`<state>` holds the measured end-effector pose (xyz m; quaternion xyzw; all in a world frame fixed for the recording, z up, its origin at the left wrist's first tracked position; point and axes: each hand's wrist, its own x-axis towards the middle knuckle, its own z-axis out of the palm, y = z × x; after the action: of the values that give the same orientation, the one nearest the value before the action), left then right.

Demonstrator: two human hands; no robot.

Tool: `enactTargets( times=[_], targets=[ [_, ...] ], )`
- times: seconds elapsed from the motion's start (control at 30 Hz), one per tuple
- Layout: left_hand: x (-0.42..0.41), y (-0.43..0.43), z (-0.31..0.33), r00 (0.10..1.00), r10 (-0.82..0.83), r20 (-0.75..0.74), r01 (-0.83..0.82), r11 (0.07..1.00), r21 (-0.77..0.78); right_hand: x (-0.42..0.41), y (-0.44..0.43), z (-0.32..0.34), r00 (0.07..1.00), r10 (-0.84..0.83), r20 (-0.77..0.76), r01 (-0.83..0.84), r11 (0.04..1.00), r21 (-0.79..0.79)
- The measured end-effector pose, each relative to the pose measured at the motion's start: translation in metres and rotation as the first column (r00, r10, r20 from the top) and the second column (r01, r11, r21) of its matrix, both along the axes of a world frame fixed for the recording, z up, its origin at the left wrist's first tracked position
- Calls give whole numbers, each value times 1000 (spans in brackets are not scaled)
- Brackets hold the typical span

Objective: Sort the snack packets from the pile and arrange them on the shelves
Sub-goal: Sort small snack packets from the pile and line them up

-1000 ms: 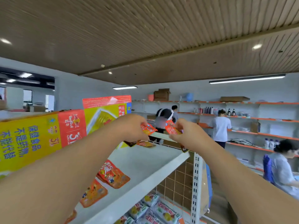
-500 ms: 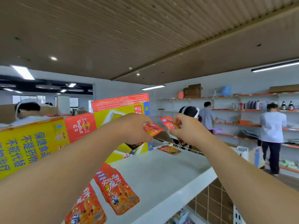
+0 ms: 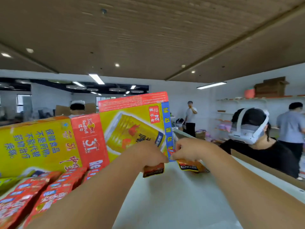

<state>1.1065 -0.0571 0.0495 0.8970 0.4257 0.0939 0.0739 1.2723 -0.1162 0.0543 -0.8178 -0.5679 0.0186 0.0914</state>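
Both grips are clamped on packets: our left grip [image 3: 147,154] pinches a dark orange snack packet [image 3: 153,170] by its top edge, and our right grip [image 3: 189,148], just beside it, holds a second packet [image 3: 189,166] the same way. Both packets hang under the grips, just above or on the white shelf [image 3: 173,204]; we cannot tell which. Behind the grips stand yellow drink cartons [image 3: 125,126]; left of them lies a row of red packets [image 3: 54,187]. We judge this the placing step: next, lay each packet flat, neatly beside the other, then release.
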Motion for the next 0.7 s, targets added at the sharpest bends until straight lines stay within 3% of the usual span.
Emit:
enactTargets(
  times=[0.1,0.2,0.33,0.53,0.7],
  targets=[
    [9,2,-17,997,70,-42,-68,996,53,11,27,-4,993,54,102,-38,987,-156],
    [6,11,-26,988,45,-148,-34,996,78,22,49,-10,983,78,168,-61,993,-105],
    [-7,4,-24,985,-112,-131,104,992,-70,30,50,-21,991,110,74,-107,993,-42],
    [-9,6,-27,957,-140,-253,110,985,-130,41,22,-13,964,264,26,-255,949,-184],
    [-8,12,-32,950,-151,-273,121,985,-125,37,20,-14,961,276,8,-253,891,-376]
  ],
)
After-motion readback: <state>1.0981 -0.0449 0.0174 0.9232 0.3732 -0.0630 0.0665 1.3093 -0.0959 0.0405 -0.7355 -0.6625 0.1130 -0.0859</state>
